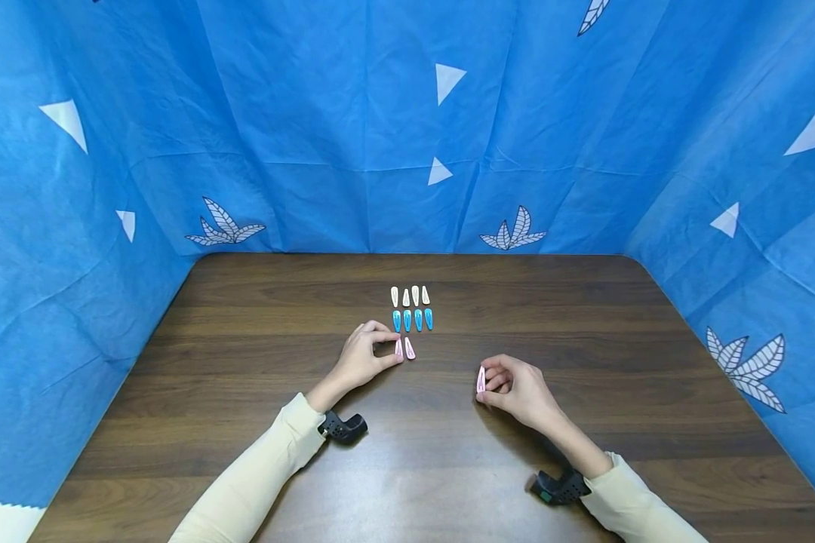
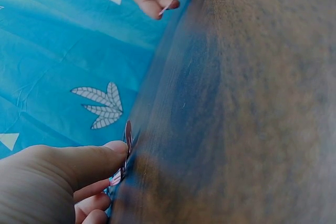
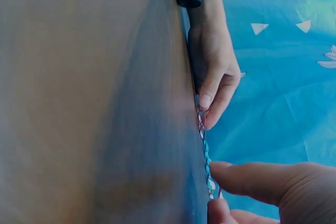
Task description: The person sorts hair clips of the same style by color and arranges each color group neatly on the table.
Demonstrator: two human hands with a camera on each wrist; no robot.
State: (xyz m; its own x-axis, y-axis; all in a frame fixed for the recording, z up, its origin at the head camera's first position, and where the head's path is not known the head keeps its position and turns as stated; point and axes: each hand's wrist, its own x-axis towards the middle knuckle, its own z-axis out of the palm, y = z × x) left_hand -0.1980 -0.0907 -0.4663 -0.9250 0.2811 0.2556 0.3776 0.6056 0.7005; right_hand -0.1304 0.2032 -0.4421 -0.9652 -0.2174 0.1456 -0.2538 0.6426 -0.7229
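Note:
My left hand (image 1: 364, 354) pinches a pink snap hair clip (image 1: 398, 348) between thumb and fingers at the table surface. Just to its right lies a second pink hair clip (image 1: 410, 348). Farther right, my right hand (image 1: 521, 388) holds another pink hair clip (image 1: 481, 379) upright by its two ends, between thumb and fingertips. Beyond the pink clips are a row of several blue hair clips (image 1: 407, 320) and, behind it, a row of several cream hair clips (image 1: 415, 296). In the left wrist view, the left thumb (image 2: 107, 156) presses against its clip.
The clips lie on a dark wooden table (image 1: 265, 302) with rounded far corners. A blue cloth (image 1: 326, 113) with white triangles and leaf prints hangs around its back and sides. Each wrist wears a black camera, one on the left (image 1: 345, 428) and one on the right (image 1: 558, 487).

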